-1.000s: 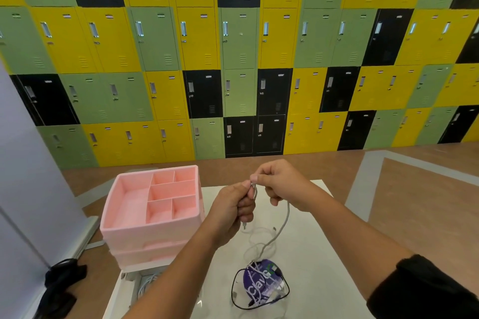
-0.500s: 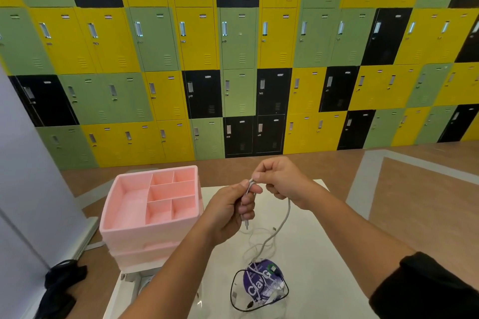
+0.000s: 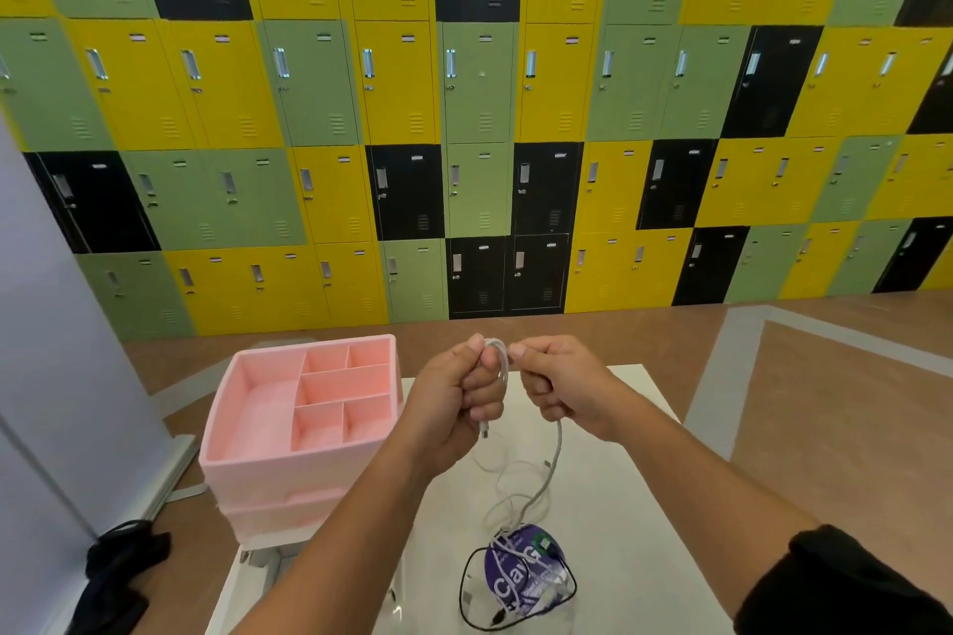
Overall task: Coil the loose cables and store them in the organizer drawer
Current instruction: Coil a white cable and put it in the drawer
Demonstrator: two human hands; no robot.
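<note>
The left hand and the right hand are up above the white desk, close together. Both have their fingers curled tight around one thin white cable. The cable bends in a small round loop at the top, going from one hand to the other. A little shiny plug pokes out under the left hand. From the right hand, the rest of the cable hangs down in a soft curve and ends in a loose, messy tangle on the desk.

Close to the tangle, nearer the person, lies a round purple packet with white letters on it. It looks shiny. A thin black cable curls around it in a ring.

The pink organizer sits on the far left corner of the desk, just beside the left arm. It is a smooth, square plastic box. Its open top has one big space and five small ones, split by thin walls. Under the top are more pink layers.

Behind the desk is a brown floor, then a wall of metal lockers in yellow, green and black. A floppy black cloth lies on the floor at the left.
</note>
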